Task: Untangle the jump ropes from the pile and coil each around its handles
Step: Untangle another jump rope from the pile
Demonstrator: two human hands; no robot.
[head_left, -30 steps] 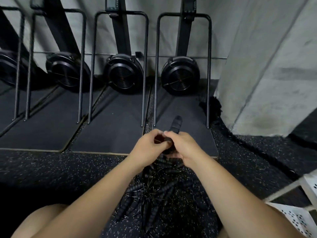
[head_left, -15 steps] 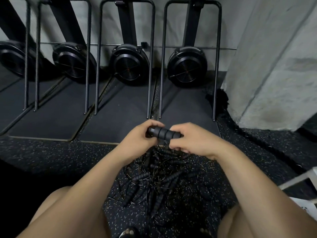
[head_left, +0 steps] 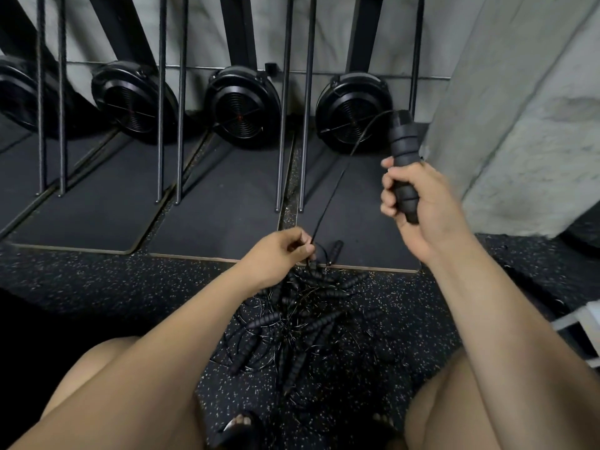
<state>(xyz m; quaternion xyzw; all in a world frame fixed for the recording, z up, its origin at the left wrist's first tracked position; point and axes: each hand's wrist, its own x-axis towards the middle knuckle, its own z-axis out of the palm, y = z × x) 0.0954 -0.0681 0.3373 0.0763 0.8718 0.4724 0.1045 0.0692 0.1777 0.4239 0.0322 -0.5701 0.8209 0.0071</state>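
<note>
Held handle: black ribbed foam jump-rope handle (head_left: 402,138), roughly upright w/ slight tilt, raised up and to the right of the pile, lower half hidden in fist.
Right hand (head_left: 422,203): clenched round the handle's lower part, fingers wrapped, thumb side up.
Cord: thin black cord (head_left: 339,180) leaves the handle's top end, arcs left, then runs straight and taut diagonally down to the left hand.
Left hand (head_left: 279,254): low, just above the pile's far edge; fingertips pinch the cord, other fingers curled in.
Pile: tangled heap of black ribbed handles and thin cords (head_left: 305,319) on the floor between the person's knees, in front of both hands; indiv. ropes cannot be told apart.
Loose handle: one short black handle (head_left: 336,248) lies just right of the left hand, at the mat's near edge.
Floor: black rubber floor w/ white speckles (head_left: 97,287) under the pile.
Mats: flat dark rectangular mats (head_left: 227,206) side by side beyond the pile.
Machines: black round fan-cage units (head_left: 240,105) in a row at the back, w/ thin upright metal tube frames in front.
Pillar: grey concrete pillar (head_left: 519,108), far right.
Feet: black sandal (head_left: 240,427) at bottom edge, toes showing.
</note>
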